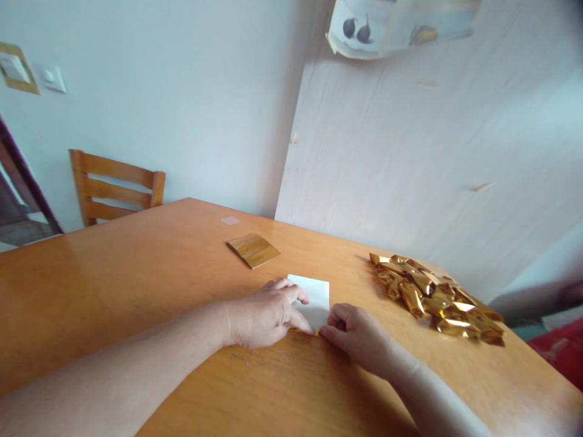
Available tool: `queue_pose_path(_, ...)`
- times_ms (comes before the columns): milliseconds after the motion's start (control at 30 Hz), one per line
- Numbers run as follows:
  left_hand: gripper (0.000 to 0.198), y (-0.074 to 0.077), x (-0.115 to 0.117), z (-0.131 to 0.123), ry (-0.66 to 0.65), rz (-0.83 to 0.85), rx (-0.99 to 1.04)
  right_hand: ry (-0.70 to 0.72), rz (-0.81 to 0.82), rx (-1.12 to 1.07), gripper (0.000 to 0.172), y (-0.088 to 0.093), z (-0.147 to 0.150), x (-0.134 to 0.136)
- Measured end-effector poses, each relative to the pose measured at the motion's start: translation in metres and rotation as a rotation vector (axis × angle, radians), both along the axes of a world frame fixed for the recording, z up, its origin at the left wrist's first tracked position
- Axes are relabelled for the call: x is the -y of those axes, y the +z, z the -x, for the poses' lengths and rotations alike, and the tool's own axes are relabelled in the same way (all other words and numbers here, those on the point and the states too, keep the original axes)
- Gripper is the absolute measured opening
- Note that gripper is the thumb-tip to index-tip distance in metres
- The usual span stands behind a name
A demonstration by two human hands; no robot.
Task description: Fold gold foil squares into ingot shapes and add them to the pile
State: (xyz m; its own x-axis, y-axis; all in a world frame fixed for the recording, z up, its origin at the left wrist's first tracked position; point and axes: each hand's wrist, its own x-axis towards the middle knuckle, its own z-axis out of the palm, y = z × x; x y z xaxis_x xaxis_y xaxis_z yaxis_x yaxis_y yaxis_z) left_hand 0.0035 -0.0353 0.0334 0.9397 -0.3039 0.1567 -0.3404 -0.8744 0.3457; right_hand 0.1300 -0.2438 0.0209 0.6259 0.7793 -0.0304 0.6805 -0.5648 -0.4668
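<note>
A small square sheet of paper, white side up with a gold edge showing beneath, lies on the wooden table. My left hand rests on its left part, fingers curled and pressing down on it. Just to the right, my right hand pinches the sheet's near edge with its fingers closed. Both hands meet at the near corner of the paper.
A stack of gold square sheets lies farther back on the table. A pile of folded gold foil pieces sits at the right. A wooden chair stands behind the table by the wall.
</note>
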Motion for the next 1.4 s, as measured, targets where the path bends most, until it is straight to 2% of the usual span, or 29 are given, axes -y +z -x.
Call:
queue_pose_path(433,0.058,-0.003,-0.004,0.001,-0.002,-0.012,-0.075,-0.029,0.101,0.148,0.014,0.012,-0.006,0.017)
queue_pose_path(600,0.05,-0.002,-0.003,0.002,0.002,-0.004,-0.088,-0.094,0.096,0.283,0.025,0.024,0.0,0.023)
queue_pose_path(700,0.043,-0.001,-0.003,0.002,0.003,0.003,-0.105,0.011,0.058,0.27,0.022,0.03,0.017,0.023)
queue_pose_path(800,0.043,-0.001,-0.002,0.002,0.008,-0.003,-0.108,0.185,0.074,0.205,0.016,0.032,0.036,0.021)
queue_pose_path(867,0.048,-0.001,-0.002,0.002,0.01,-0.003,-0.105,0.239,0.169,0.2,0.02,0.032,0.047,0.019)
queue_pose_path(967,0.052,-0.004,-0.003,0.002,0.012,0.011,-0.095,0.233,0.338,0.233,0.027,0.034,0.056,0.016)
queue_pose_path(1067,0.052,-0.005,-0.003,0.001,0.018,0.012,-0.091,0.233,0.44,0.26,0.033,0.038,0.057,0.016)
queue_pose_path(1400,0.053,-0.002,-0.001,0.003,0.013,-0.048,-0.08,0.174,0.5,0.307,0.029,0.045,0.055,0.025)
